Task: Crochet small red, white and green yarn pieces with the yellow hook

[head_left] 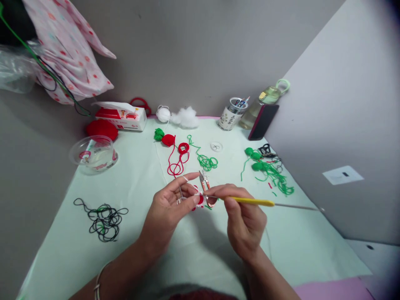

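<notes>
My left hand (170, 208) pinches a small red and white crochet piece (200, 199) between thumb and fingers, and white yarn runs over its raised index finger. In my right hand (243, 216) is a crochet hook (253, 201) with a yellow handle, gripped like a pen. Its tip meets the crochet piece at my left fingertips, where the exact stitch is too small to make out. Just behind the piece lie small scissors (204, 182) with copper-coloured handles, partly covered by my fingers. Red yarn (175, 166) lies beyond my left hand, with a green yarn tangle (207, 162) beside it.
A black yarn tangle (104, 223) and a clear plastic tub (96, 156) lie left. Along the back stand a tissue box (134, 121), white yarn ball (163, 113), stuffing (186, 117), pen can (231, 114), bottle (253, 112) and phone (264, 121). Green crochet pieces (256, 166) lie right.
</notes>
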A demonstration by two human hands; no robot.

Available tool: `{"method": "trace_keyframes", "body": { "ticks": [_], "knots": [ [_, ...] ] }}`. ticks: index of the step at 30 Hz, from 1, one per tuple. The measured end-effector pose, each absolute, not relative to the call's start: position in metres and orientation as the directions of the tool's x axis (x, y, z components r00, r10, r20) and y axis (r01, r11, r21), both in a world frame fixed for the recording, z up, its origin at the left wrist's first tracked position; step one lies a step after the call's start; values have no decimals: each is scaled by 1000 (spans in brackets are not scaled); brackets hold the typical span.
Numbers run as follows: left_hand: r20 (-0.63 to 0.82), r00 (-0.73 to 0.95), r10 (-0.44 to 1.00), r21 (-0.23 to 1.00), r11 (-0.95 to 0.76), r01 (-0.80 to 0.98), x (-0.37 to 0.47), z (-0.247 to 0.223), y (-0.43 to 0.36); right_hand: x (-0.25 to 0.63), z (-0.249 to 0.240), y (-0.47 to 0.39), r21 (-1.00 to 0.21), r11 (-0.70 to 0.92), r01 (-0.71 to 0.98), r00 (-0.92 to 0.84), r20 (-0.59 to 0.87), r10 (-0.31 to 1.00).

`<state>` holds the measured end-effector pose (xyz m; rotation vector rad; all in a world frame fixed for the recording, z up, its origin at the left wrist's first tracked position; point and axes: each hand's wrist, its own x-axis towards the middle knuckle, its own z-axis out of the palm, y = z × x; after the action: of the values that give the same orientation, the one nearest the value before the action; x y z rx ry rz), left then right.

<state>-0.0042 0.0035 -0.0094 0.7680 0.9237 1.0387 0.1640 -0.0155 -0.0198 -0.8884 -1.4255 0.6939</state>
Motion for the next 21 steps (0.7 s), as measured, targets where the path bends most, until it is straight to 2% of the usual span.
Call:
{"method": "trace_keyframes", "body": {
  "ticks": [4, 8, 12, 16, 17, 18, 21],
  "knots": [
    [-213, 158, 964, 911, 254, -324, -3, -8, 3, 165, -19, -18, -733, 629, 258, -40, 642, 765],
    [-236, 180, 955, 890, 286, -355, 0, -9, 4, 163, -18, -18, -609, 702, 368, -105, 723, 682],
    [-256, 184, 949, 863, 310, -399, 1, -12, 3, 162, -23, -17, -489, 720, 493, -180, 752, 634],
    [-270, 250, 930, 819, 358, -449, 1, -11, 2, 163, -30, -19, -291, 691, 662, -241, 790, 563],
    [-285, 299, 911, 787, 400, -469, 0, -10, 2, 163, -30, -20, -290, 679, 674, -238, 786, 571],
    [-304, 350, 886, 748, 450, -488, 0, -9, 3, 163, -29, -21, -338, 671, 659, -210, 774, 597],
    [-363, 413, 836, 671, 542, -507, -4, -6, 8, 161, -24, -21, -655, 612, 443, -6, 681, 733]
  ]
}}
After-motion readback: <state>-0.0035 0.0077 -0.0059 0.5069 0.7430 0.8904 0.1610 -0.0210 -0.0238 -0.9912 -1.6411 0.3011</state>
